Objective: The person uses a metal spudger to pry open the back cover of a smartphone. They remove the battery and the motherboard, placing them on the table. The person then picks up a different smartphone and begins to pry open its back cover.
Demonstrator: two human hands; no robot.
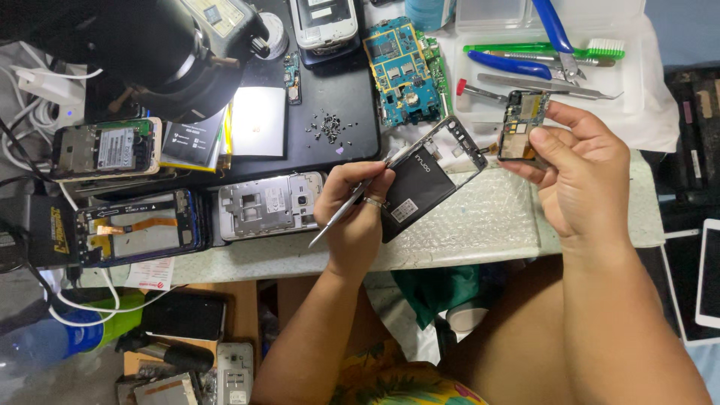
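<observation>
Cluttered workbench (465, 232), left hand (352, 217) clasping phone frame (431, 176) and tweezers (346, 212), raised right hand (581, 176) pinching small circuit board (521, 126).

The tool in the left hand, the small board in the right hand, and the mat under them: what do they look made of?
Tool: thin tweezers, apparently bare metal, with a grey sheen. Small board in the right hand: looks like a printed circuit board, dark with gold-coloured patches. Mat: seems clear plastic bubble wrap, with a regular dimpled texture. The left hand also steadies a black phone frame.
</observation>
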